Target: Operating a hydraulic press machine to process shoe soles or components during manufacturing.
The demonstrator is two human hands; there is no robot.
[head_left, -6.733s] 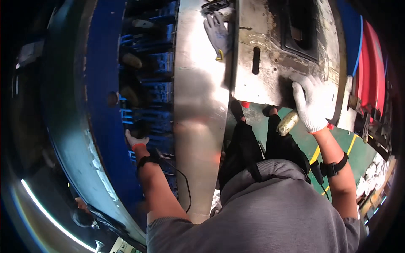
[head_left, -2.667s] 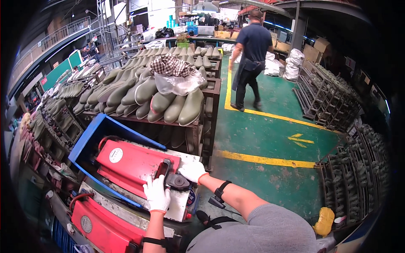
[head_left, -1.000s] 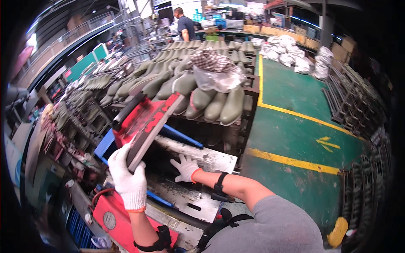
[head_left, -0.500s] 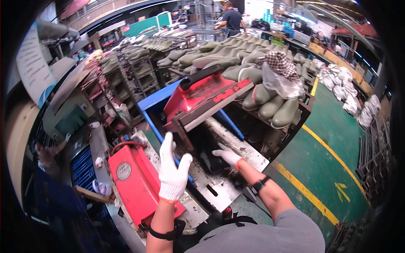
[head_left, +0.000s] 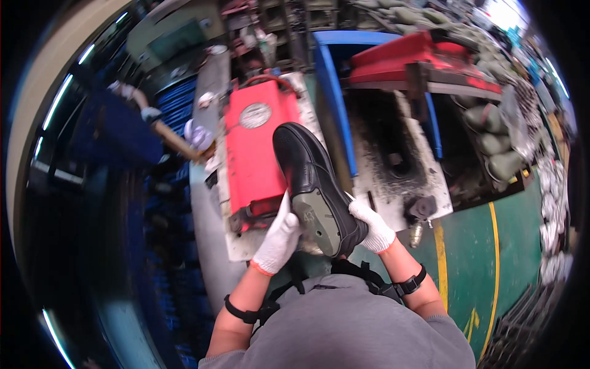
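Note:
A black shoe [head_left: 301, 160] hangs in front of me at a slant, toe away from me, with a grey-green shoe last [head_left: 314, 222] filling its opening. My left hand [head_left: 278, 240], in a white knit glove, presses against the left side of the shoe by the last. On the right, my right hand [head_left: 372, 229], gloved the same way, grips the heel end. Some fingers of both hands are hidden by the shoe. The shoe partly covers a red machine housing [head_left: 252, 163] beneath it.
To the right stands a machine with a blue frame [head_left: 337, 98], a raised red cover [head_left: 399, 58] and a dark-stained white bed [head_left: 369, 178]. Olive-green shoe lasts [head_left: 491, 144] fill a rack beyond. At left, another person's gloved hand [head_left: 123, 90] shows near blue racks [head_left: 178, 114].
My hands have come back toward my body and now hold the black shoe, which was a dark shape in the machine before. My view has swung left and down.

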